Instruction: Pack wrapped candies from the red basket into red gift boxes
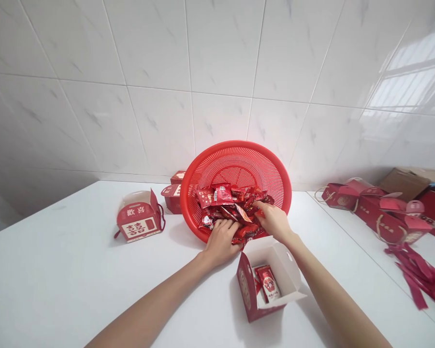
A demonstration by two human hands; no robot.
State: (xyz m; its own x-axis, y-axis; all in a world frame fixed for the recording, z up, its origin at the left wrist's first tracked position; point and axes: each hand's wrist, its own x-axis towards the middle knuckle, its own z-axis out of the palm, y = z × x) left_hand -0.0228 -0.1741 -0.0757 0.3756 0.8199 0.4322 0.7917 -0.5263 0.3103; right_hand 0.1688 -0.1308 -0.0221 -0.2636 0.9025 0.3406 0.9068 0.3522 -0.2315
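A red plastic colander [235, 147] leans tilted toward me, holding a heap of red wrapped candy packets [223, 194]. My left hand [222, 241] rests over the colander's near rim, its fingers spread over the lower packets. Inside the right part of the heap is my right hand [273, 221], fingers bent among the packets; whether they pinch one is hidden. Just in front stands an open red gift box [247, 295], white inside, with a few candy packets [268, 284] at its bottom.
A closed red gift box [139, 217] with a cord stands at the left. More red boxes [173, 198] sit behind the colander. Several red boxes [380, 212], a brown cardboard box [402, 182] and dark pink ribbons [420, 275] lie at the right. A tiled wall [159, 121] bounds the back.
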